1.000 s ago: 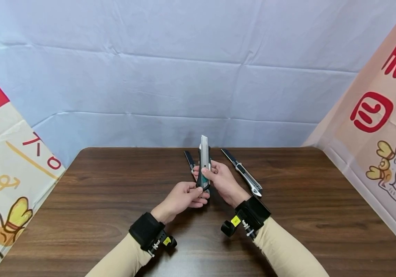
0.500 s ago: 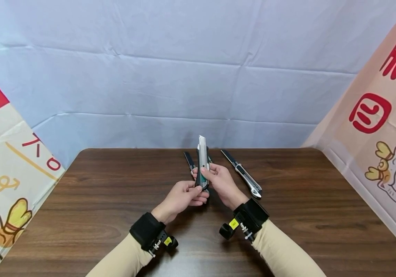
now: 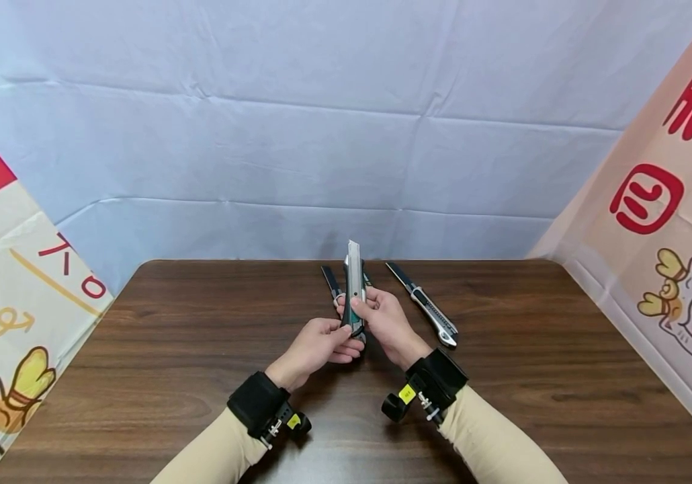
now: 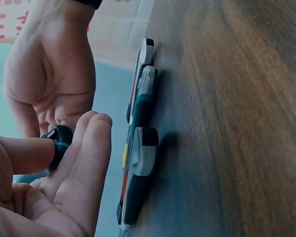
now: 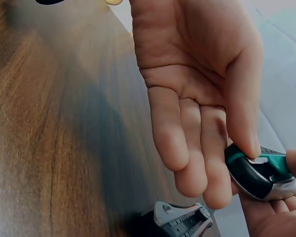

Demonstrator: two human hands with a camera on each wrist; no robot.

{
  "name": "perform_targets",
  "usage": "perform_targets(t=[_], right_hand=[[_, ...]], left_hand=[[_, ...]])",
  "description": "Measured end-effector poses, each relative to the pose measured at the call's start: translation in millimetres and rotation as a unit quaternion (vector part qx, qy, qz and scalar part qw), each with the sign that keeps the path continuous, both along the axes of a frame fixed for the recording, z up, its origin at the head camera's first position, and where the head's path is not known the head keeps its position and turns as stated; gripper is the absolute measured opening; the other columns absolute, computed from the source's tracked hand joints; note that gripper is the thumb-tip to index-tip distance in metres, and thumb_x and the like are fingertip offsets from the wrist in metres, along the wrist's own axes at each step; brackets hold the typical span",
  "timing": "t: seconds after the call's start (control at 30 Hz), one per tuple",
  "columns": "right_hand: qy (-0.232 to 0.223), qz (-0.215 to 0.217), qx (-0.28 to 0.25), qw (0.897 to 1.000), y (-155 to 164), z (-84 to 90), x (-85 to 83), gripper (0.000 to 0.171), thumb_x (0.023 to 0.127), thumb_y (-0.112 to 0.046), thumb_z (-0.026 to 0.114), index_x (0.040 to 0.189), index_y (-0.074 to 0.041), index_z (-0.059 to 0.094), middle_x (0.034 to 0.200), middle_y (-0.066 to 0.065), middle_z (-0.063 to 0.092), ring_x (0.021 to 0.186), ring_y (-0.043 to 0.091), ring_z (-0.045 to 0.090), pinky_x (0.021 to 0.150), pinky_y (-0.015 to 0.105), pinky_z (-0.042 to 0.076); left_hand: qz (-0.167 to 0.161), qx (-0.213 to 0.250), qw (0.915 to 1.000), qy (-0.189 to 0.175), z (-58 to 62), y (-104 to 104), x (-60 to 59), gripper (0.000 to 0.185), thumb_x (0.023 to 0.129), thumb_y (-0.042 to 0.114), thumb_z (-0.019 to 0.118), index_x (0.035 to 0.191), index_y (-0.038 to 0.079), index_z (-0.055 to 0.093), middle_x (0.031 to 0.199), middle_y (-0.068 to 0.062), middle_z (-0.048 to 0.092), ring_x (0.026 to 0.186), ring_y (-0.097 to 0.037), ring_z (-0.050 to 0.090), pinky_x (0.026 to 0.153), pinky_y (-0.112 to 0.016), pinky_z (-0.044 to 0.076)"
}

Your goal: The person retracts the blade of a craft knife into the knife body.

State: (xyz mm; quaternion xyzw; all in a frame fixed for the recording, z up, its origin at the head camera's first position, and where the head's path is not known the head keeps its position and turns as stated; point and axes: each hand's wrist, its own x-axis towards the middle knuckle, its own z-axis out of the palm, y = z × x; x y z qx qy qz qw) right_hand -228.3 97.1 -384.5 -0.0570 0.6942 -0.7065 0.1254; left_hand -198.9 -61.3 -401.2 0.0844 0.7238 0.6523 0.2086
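A green and black utility knife [image 3: 355,272] stands upright above the table's middle, its silver blade rail pointing up and away from me. My left hand [image 3: 348,339] pinches its lower butt end [image 4: 60,139] between thumb and fingers. My right hand [image 3: 363,300] grips the handle higher up, and the right wrist view shows its thumb pressing on the green part of the knife [image 5: 260,171]. Both hands are close together, a little above the wooden table [image 3: 201,336].
A silver and black utility knife [image 3: 429,307] lies on the table just right of my hands. Another dark knife [image 3: 330,279] lies behind them. The left wrist view shows these knives [image 4: 138,163] flat on the wood. Cloth walls close in the back and both sides.
The held knife's tip has dipped slightly and my right wrist has drifted a little to the left. Both grips are the same.
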Motion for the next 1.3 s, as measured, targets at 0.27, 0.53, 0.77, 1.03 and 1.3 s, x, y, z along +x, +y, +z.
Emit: perform_targets(t=[0.27,0.53,0.77,1.03,1.3], right_hand=[[-0.002,-0.002,0.002,1.0,0.0,-1.6,-1.0,0.036,0.103,-0.011,0.048,0.136,0.003,0.049,0.128,0.021,0.063,0.114,0.02,0.066,0.097,0.029,0.054],[-0.007,-0.001,0.0,1.0,-0.4,-1.9,-0.7,0.037,0.102,-0.007,0.049,0.137,0.002,0.048,0.13,0.021,0.062,0.118,0.024,0.064,0.102,0.033,0.051],[-0.006,0.004,-0.002,1.0,0.0,-2.1,-1.4,0.038,0.101,-0.005,0.049,0.138,0.004,0.047,0.13,0.022,0.062,0.119,0.025,0.063,0.105,0.035,0.049],[-0.007,0.01,-0.001,1.0,0.1,-0.3,0.3,0.038,0.101,-0.003,0.049,0.139,0.001,0.047,0.131,0.022,0.061,0.12,0.026,0.062,0.103,0.033,0.05],[0.003,0.022,-0.005,1.0,0.1,-1.0,0.1,0.04,0.1,-0.002,0.049,0.14,0.0,0.044,0.134,0.022,0.059,0.125,0.027,0.059,0.104,0.033,0.05]], left_hand=[[0.009,-0.004,0.9999,0.001,-0.9,1.3,-0.5,0.035,0.105,0.016,0.044,0.124,-0.01,0.058,0.106,-0.021,0.072,0.09,-0.017,0.072,0.081,-0.031,0.061],[0.011,-0.004,0.9999,0.004,-3.5,1.9,-1.0,0.033,0.104,0.015,0.044,0.121,-0.009,0.059,0.105,-0.022,0.072,0.087,-0.015,0.072,0.08,-0.031,0.061],[0.013,-0.001,0.9999,0.002,-4.2,1.8,-1.7,0.032,0.104,0.015,0.045,0.12,-0.008,0.06,0.104,-0.021,0.073,0.086,-0.015,0.072,0.08,-0.032,0.061],[0.012,-0.001,0.9999,0.001,-4.7,0.8,-1.6,0.033,0.104,0.015,0.045,0.122,-0.007,0.06,0.105,-0.021,0.072,0.089,-0.017,0.072,0.08,-0.031,0.061],[0.013,0.001,0.9999,-0.008,-1.0,0.0,-2.6,0.035,0.104,0.016,0.044,0.123,-0.01,0.059,0.105,-0.021,0.072,0.087,-0.016,0.072,0.082,-0.035,0.061]])
